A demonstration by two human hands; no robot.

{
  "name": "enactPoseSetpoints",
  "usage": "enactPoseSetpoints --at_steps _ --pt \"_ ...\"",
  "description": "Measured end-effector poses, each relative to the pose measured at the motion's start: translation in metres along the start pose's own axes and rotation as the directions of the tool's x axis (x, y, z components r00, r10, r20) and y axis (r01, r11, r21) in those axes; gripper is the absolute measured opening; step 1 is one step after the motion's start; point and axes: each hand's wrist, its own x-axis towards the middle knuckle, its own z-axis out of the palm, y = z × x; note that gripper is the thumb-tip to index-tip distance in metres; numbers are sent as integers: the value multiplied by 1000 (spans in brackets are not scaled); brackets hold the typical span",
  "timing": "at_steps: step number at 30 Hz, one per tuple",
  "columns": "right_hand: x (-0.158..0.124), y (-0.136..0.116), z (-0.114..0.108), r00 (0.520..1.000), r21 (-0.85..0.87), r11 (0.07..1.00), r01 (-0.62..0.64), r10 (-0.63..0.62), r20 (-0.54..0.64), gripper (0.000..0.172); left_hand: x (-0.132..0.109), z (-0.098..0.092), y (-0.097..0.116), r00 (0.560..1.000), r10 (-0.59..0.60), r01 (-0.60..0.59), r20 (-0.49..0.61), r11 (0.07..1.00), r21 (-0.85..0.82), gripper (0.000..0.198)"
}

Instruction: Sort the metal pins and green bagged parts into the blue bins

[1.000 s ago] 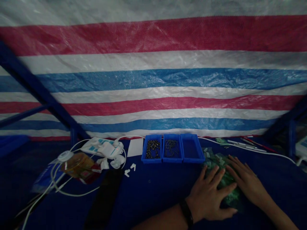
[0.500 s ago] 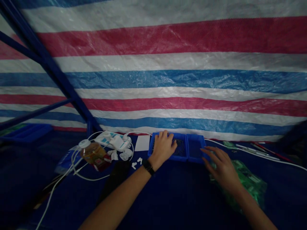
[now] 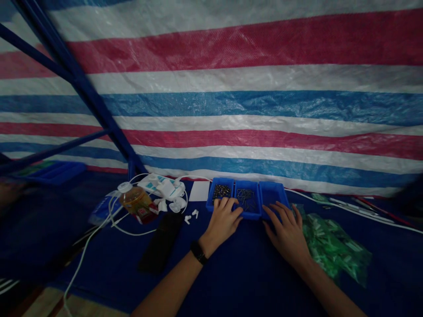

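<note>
Three small blue bins stand side by side against the back. The left bin (image 3: pixel 225 181) holds many small round metal parts, and the middle bin (image 3: pixel 253 215) has thin dark screws. In the right bin (image 3: pixel 271 185) the blue floor shows. Bent over the front walls of the left and middle bins is my left hand (image 3: pixel 224 219), fingers loosely apart, with a black band (image 3: pixel 198 252) on its wrist. My right hand (image 3: pixel 287 229) spreads its fingers at the front wall of the right bin. I see nothing held in either hand.
Green packets in clear plastic bags (image 3: pixel 330 242) lie right of my right hand. To the left are white earbuds (image 3: pixel 191 216), a dark pouch (image 3: pixel 161 242), a drink bottle (image 3: pixel 135 200), a power strip (image 3: pixel 153 182) and looping white cables. A blurred hand (image 3: pixel 9 193) shows at far left.
My left hand has drawn back from over the bins to their front edge, uncovering the metal parts and screws. My right hand has shifted left and lower, to the right bin's front.
</note>
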Motion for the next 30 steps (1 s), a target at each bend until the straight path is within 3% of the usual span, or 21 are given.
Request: enactPoseSetpoints --at_steps 4,9,13,16,19,21,23,24,26,27,29,30 --pt "1 -17 -12 999 -6 1000 17 -17 -48 35 -4 5 -1 997 40 -44 -60 997 -56 15" --pt "-2 -32 -19 993 30 997 67 -64 -103 26 -20 -4 12 980 128 -131 -150 991 -10 16" --pt "-7 -30 -19 968 104 973 205 -186 -169 18 -36 -15 23 954 147 -142 -261 989 37 20" --pt "-11 -27 -19 938 123 947 298 -266 -222 25 -49 -23 32 929 51 -62 -366 998 -19 26" --pt "-13 -25 -21 914 125 924 362 -325 -243 27 -59 -33 39 918 -141 20 -370 950 -312 47" --pt "-14 -24 -23 899 119 911 394 -355 -258 26 -60 -38 40 893 -340 108 -293 797 -595 57" --pt "-14 -23 -26 883 110 903 416 -372 -285 26 -55 -42 37 836 -539 223 -103 505 -833 64" --pt "-14 -21 -27 875 105 899 425 -378 -302 27 -51 -44 34 814 -580 279 37 335 -900 66" --pt "-12 -18 -30 859 98 890 445 -393 -329 28 -41 -47 27 810 -491 391 321 44 -919 65" --pt "-12 -17 -31 852 97 885 454 -400 -337 28 -37 -48 24 815 -395 443 425 -49 -895 61" --pt "-12 -18 -33 851 101 882 461 -407 -331 30 -32 -48 20 811 -254 507 527 -146 -850 55" --pt "-13 -20 -34 863 113 886 450 -399 -310 32 -31 -47 19 809 -238 510 537 -169 -843 54"
